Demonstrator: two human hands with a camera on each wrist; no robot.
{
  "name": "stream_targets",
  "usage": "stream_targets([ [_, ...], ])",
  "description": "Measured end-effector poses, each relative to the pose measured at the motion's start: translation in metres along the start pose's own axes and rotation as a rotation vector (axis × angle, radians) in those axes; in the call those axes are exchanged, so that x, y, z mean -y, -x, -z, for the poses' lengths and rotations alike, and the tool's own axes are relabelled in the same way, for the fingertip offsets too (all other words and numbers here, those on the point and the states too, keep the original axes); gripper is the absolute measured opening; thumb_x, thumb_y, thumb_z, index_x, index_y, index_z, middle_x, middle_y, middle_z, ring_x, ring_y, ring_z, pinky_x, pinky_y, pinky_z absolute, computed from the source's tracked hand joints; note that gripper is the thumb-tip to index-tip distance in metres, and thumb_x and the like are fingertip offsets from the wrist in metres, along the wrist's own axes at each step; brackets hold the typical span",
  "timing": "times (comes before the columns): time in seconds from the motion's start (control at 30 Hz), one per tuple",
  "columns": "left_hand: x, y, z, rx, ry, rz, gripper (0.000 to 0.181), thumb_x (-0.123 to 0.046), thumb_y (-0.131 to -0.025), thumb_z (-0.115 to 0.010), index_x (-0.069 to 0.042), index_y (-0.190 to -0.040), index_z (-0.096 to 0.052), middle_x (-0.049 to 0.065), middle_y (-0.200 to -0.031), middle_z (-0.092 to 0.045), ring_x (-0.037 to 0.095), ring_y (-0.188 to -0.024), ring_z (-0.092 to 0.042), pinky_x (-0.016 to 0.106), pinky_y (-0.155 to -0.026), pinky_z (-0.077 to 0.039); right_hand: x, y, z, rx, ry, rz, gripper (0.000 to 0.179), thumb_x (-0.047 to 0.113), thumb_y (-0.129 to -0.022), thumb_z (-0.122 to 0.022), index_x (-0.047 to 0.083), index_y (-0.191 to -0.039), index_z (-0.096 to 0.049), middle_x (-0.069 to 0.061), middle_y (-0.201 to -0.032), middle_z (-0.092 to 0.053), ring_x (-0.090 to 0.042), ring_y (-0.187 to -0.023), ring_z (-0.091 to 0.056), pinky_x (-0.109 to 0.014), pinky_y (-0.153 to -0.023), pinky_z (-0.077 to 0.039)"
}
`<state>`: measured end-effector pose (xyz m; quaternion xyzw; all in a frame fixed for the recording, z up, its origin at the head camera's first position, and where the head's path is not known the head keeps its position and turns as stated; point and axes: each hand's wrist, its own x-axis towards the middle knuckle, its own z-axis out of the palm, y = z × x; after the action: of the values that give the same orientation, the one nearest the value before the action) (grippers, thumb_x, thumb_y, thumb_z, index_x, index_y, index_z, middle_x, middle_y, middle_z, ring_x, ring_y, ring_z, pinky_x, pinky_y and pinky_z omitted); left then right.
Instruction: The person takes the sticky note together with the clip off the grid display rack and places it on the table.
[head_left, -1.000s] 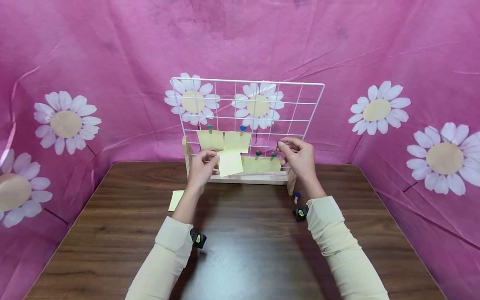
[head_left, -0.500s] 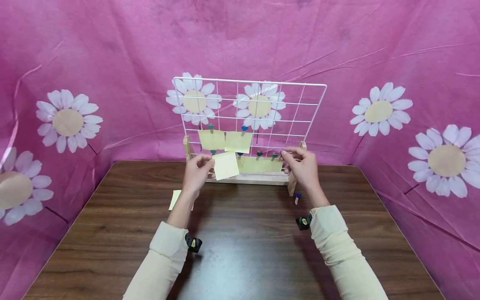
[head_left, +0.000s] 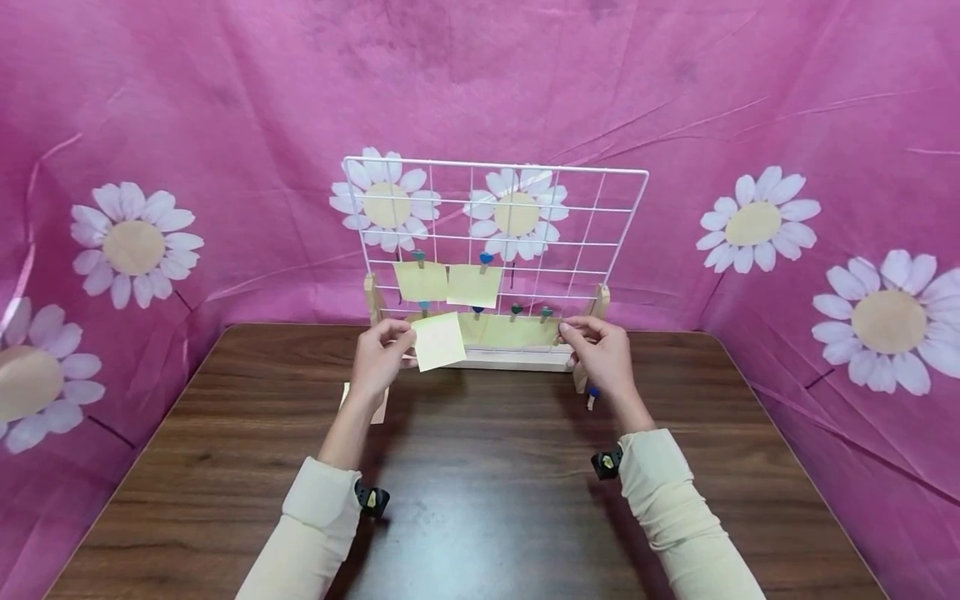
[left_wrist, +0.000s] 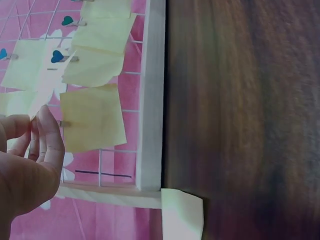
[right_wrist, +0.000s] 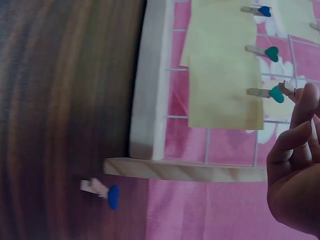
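In the head view my left hand (head_left: 378,358) pinches a yellow sticky note (head_left: 440,342) by its left edge, in front of the lower part of a white wire grid rack (head_left: 551,237). My right hand (head_left: 606,354) is near the rack's lower right side. Between its fingertips the right wrist view shows a small wooden clothespin (right_wrist: 287,89), close to a green heart clothespin (right_wrist: 275,93) clipped on a hanging note (right_wrist: 225,92). Two notes, one of them this upper note (head_left: 474,285), hang higher up under heart clothespins. A row of notes (head_left: 517,331) hangs below them.
Wooden feet and a bottom bar (head_left: 517,359) support the rack on a brown wooden table (head_left: 487,483). A blue heart clothespin (head_left: 592,397) lies by the right foot. Paper (left_wrist: 182,215) lies on the table at the left. A pink flowered cloth (head_left: 262,167) hangs behind.
My left hand has moved left and down with the sticky note, uncovering two clothespins of the lower row. My right hand has lowered slightly, still pinching the clothespin.
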<state>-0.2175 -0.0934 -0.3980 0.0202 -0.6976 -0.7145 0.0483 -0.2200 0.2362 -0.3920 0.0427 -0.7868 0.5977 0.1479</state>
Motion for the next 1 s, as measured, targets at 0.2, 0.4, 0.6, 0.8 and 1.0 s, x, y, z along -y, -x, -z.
stream_targets([
  [0.2, 0.007, 0.004, 0.007, 0.002, -0.011, 0.025, 0.022, -0.001, -0.099, -0.06, 0.01, -0.118, -0.063, 0.008, -0.093, -0.058, 0.015, -0.076, -0.061, 0.025, -0.069, -0.064, -0.007, 0.004, -0.002, -0.002, -0.016, -0.03, 0.024, 0.01, -0.096, -0.071, -0.01, -0.109, -0.071, -0.018, -0.082, -0.074, -0.012, -0.042, -0.057, -0.02, -0.038, -0.048],
  [0.4, 0.013, 0.007, 0.014, 0.002, -0.024, 0.025, 0.021, -0.001, -0.099, -0.06, 0.01, -0.117, -0.063, 0.007, -0.09, -0.058, 0.014, -0.075, -0.061, 0.028, -0.071, -0.064, -0.013, 0.008, 0.0, -0.001, -0.001, -0.046, 0.024, 0.011, -0.096, -0.071, -0.011, -0.107, -0.071, -0.008, -0.078, -0.074, -0.01, -0.045, -0.059, -0.02, -0.04, -0.051],
  [0.6, 0.018, 0.009, 0.021, 0.005, -0.057, 0.026, 0.021, -0.001, -0.1, -0.059, 0.011, -0.117, -0.063, 0.009, -0.092, -0.058, 0.015, -0.078, -0.061, 0.029, -0.074, -0.065, -0.02, 0.012, 0.004, 0.033, 0.017, -0.093, 0.025, 0.013, -0.096, -0.071, -0.009, -0.108, -0.071, -0.006, -0.077, -0.073, -0.011, -0.046, -0.06, -0.023, -0.038, -0.052],
  [0.8, 0.024, 0.009, 0.028, 0.006, -0.054, 0.032, 0.021, 0.001, -0.099, -0.058, 0.013, -0.116, -0.062, 0.009, -0.091, -0.058, 0.015, -0.076, -0.06, 0.024, -0.07, -0.064, -0.028, 0.015, 0.009, 0.088, 0.036, -0.155, 0.028, 0.012, -0.096, -0.071, -0.01, -0.112, -0.069, -0.018, -0.082, -0.073, -0.016, -0.048, -0.062, -0.027, -0.039, -0.054],
  [1.0, 0.029, 0.01, 0.037, 0.031, -0.072, 0.056, 0.021, 0.001, -0.1, -0.058, 0.013, -0.117, -0.061, 0.009, -0.092, -0.058, 0.016, -0.078, -0.06, 0.026, -0.071, -0.064, -0.02, 0.022, 0.012, 0.179, 0.067, -0.184, 0.026, 0.007, -0.098, -0.066, -0.015, -0.112, -0.066, -0.022, -0.084, -0.072, -0.011, -0.051, -0.061, -0.026, -0.037, -0.051],
])
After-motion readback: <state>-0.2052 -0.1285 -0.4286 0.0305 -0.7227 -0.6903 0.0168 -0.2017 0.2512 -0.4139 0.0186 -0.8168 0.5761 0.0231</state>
